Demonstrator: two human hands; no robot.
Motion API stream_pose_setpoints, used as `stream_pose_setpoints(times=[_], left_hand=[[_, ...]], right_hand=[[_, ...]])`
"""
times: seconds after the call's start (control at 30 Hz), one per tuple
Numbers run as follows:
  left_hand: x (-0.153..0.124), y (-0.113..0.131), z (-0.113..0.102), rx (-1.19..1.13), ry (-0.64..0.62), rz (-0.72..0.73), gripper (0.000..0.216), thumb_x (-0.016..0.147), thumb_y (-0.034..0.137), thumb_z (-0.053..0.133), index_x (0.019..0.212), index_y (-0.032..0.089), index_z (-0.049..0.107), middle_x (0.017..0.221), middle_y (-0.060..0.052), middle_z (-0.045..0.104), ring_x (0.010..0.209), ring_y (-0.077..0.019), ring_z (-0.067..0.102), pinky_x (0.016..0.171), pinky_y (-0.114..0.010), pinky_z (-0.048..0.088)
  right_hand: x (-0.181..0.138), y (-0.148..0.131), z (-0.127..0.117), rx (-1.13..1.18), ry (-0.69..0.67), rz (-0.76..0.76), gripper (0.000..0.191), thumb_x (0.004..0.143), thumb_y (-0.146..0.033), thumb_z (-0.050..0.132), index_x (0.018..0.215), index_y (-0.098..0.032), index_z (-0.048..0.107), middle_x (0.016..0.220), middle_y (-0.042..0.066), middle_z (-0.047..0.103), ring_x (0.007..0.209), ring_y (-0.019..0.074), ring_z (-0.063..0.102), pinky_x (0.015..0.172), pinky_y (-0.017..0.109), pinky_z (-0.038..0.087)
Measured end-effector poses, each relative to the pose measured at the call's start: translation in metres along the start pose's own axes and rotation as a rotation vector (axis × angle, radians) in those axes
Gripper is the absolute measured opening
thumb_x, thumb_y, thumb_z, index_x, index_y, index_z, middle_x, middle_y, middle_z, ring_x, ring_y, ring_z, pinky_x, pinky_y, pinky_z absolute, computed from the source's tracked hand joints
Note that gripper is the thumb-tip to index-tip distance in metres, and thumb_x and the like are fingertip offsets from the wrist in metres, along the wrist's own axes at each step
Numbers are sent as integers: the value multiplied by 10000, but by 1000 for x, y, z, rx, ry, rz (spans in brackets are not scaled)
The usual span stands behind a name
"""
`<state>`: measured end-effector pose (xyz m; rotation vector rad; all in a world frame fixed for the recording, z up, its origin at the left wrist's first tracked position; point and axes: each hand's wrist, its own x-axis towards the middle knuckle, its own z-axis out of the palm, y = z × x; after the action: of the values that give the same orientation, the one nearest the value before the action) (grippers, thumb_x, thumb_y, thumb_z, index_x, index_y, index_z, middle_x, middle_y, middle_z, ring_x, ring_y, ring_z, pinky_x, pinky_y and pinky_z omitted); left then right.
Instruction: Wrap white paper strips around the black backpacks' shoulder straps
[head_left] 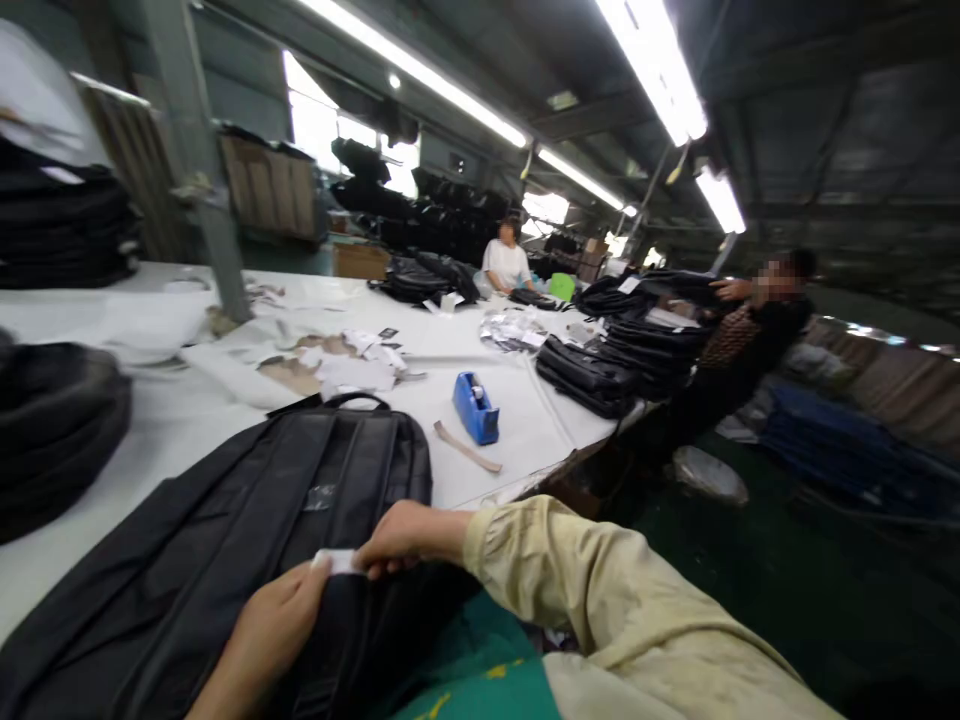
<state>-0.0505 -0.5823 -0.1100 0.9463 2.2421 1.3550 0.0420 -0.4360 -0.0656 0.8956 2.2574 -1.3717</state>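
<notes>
Both hands clamped on tag (pixel 337 561): L hand (pixel 274 625) pinches its near-left end, R hand (pixel 405 538) its right end. Tag's long axis runs L-R, just above backpack (pixel 225 540), which lies lengthwise away from me on table (pixel 525 410).

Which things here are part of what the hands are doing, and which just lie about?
In hand: left hand, right hand, white label pinched between them, black backpack beneath.
Lying about: blue tape dispenser, tan strip, paper scraps, stacked black bags.
</notes>
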Motion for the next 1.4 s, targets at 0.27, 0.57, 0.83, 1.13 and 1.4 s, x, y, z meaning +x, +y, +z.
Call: stream_pose_setpoints(times=[0.27,0.57,0.83,1.13,1.4], left_hand=[[-18,5,-7,-233,-21,-193,513,772,575,532,881,124,753,868,-90,763,898,-301,686,773,-338,525],[-20,8,-11,-480,-27,-346,422,707,517,655,852,128,733,765,-64,739,777,-253,675,691,-319,526],[-13,14,-13,-718,-145,-531,488,684,608,676,786,131,695,714,-83,707,699,-251,659,663,-350,516],[-12,27,-9,-198,-131,-217,384,741,532,605,626,166,622,582,-38,621,574,-195,552,566,-292,362],[-12,15,-114,380,220,-141,391,819,548,503,891,211,686,857,-79,740,827,-255,666,736,-310,426]], right_hand=[[-24,15,-8,111,12,55,294,771,-357,709,582,-149,621,458,-24,527,324,70,386,318,189,261],[-26,23,6,646,-61,65,309,892,-403,584,726,-143,575,562,-30,529,371,34,319,326,131,178],[-14,20,26,615,112,-91,244,845,-249,653,656,-148,536,533,-31,557,375,46,383,327,145,216],[-20,28,31,574,144,-118,269,838,-327,619,649,-170,511,500,-41,524,363,56,353,345,171,213],[-30,91,33,378,635,-231,372,720,-502,688,903,-184,626,873,89,658,807,222,613,650,300,504]])
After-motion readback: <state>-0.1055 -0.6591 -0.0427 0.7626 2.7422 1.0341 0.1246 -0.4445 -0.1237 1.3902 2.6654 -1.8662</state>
